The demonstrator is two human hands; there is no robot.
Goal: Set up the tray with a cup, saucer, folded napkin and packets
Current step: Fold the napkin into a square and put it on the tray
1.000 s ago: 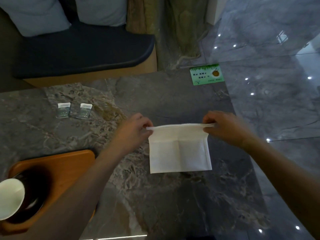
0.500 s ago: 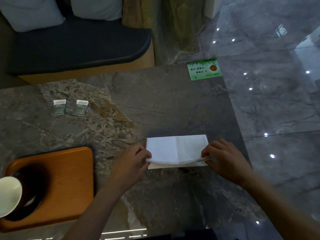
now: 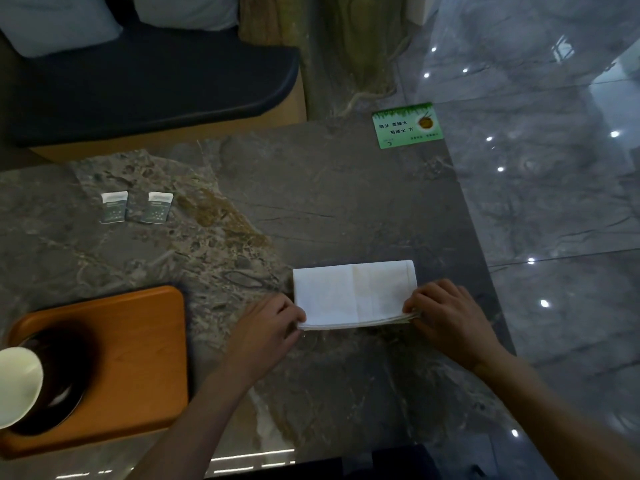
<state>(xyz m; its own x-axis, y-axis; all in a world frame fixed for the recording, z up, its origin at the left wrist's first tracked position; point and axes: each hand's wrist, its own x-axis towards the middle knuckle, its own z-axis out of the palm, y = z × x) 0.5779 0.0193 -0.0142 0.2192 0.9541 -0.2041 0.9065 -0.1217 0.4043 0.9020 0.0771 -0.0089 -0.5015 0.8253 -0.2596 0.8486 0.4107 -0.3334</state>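
A white napkin (image 3: pixel 353 292) lies folded in half on the marble table (image 3: pixel 311 202), its open edges toward me. My left hand (image 3: pixel 266 327) pinches its near left corner and my right hand (image 3: pixel 446 313) pinches its near right corner. At the lower left sits an orange wooden tray (image 3: pixel 138 348) bearing a dark saucer (image 3: pixel 62 382) with a white cup (image 3: pixel 17 386) on it, partly cut off by the frame. Two small packets (image 3: pixel 136 206) lie side by side on the table at the far left.
A green card (image 3: pixel 407 125) lies at the table's far right corner. The table's right edge runs just past my right hand, with glossy floor beyond. A dark cushioned bench (image 3: pixel 149 74) with pillows stands behind the table.
Both hands brought the napkin's far edge toward me and down onto the near edge, folding it in half. The fold now lies flatter than half a second ago.
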